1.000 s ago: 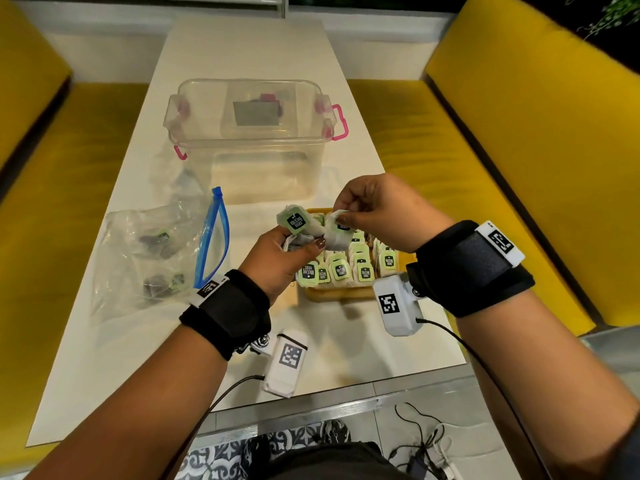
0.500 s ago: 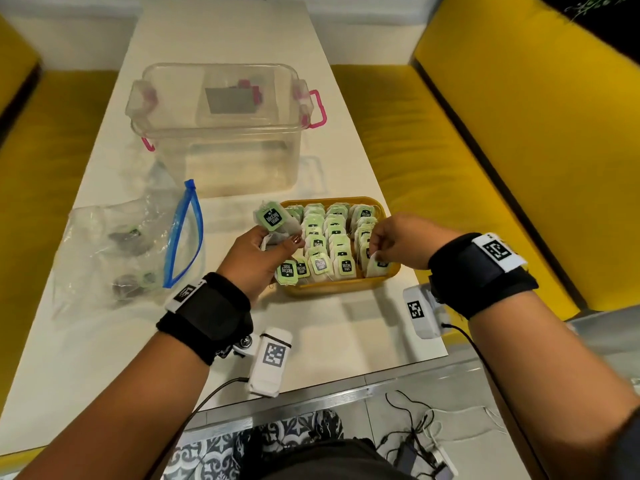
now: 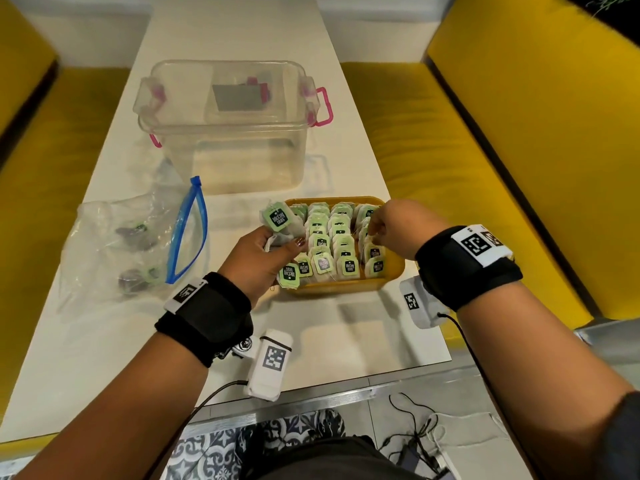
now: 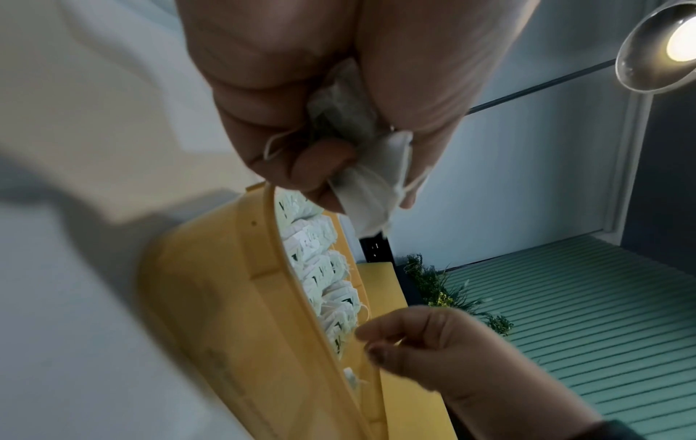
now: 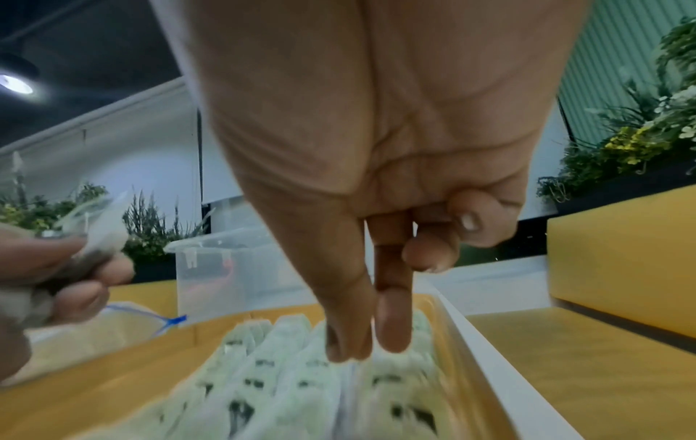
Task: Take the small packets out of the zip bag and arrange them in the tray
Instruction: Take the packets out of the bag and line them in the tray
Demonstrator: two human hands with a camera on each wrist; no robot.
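Item 1: your left hand (image 3: 263,258), fingers curling round a small bunch of white paper packets with green tags (image 3: 282,225); you are holding it just off the left rim of the tray, and the packets' paper bodies are showing crumpled between your fingers in the left wrist view (image 4: 361,166).

Item 2: your right hand (image 3: 398,230), thumb and forefinger reaching down together into the tray's right-hand rows, the other fingers curling back; whether they are pinching a packet, you cannot tell from these views, as the fingertips (image 5: 391,333) are touching the packet tops.

Item 3: shallow yellow plastic tray (image 3: 346,287), sitting near the tabletop's front right corner, holding upright rows of green-tagged packets (image 3: 332,244).

Item 4: clear plastic zip bag with a blue seal strip (image 3: 138,244), lying open by the tabletop's left edge, a few packets lying inside.

Item 5: clear plastic lidded box with pink latches (image 3: 232,123), standing mid-table beyond the tray.
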